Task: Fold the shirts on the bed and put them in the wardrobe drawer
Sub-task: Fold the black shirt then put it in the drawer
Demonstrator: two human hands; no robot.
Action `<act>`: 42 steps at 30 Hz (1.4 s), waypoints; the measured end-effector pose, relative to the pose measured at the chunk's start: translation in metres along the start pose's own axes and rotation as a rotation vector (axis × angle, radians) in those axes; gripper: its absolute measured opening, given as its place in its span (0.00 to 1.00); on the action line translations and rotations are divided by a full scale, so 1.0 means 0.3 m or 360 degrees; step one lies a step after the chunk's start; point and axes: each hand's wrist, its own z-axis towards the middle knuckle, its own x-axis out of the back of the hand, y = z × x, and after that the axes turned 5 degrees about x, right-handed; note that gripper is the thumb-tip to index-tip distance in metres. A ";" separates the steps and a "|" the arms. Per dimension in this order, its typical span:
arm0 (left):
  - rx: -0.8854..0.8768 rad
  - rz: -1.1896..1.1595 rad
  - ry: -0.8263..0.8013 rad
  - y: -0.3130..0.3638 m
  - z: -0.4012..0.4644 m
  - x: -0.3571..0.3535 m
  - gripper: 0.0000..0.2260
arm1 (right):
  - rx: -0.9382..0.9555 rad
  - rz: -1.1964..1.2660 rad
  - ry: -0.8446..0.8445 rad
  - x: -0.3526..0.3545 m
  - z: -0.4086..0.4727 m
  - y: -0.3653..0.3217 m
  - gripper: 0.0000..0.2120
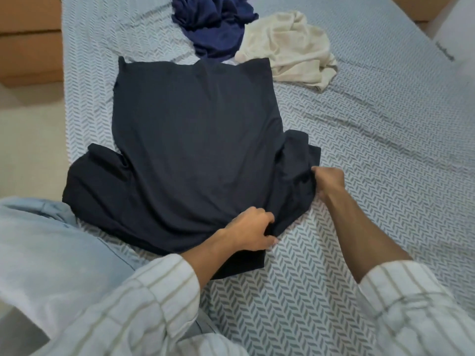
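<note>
A dark navy shirt (pixel 195 140) lies spread flat on the bed (pixel 372 155), hem toward the far end and sleeves toward me. My left hand (pixel 253 231) pinches the cloth near the right shoulder at the near edge. My right hand (pixel 329 182) grips the edge of the right sleeve, fingers curled round the fabric. A crumpled blue shirt (pixel 216 24) and a crumpled cream shirt (pixel 290 47) lie in a heap beyond the dark one. The wardrobe drawer is not in view.
The bed carries a grey-and-white herringbone sheet with wrinkles on the right. Brown wooden furniture (pixel 28 39) stands at the far left beside a pale floor (pixel 30 140). My light blue trouser leg (pixel 51 242) is at the lower left.
</note>
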 end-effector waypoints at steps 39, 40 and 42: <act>0.0404 0.0105 0.0154 0.298 0.900 0.342 0.06 | -0.0116 0.1090 0.0122 0.203 0.183 0.293 0.07; 0.0379 0.0037 0.0136 0.301 0.916 0.354 0.04 | -0.0108 0.1073 0.0130 0.199 0.181 0.294 0.07; 0.0306 -0.0157 0.0172 0.301 0.946 0.361 0.03 | -0.0110 0.1049 0.0162 0.193 0.184 0.296 0.07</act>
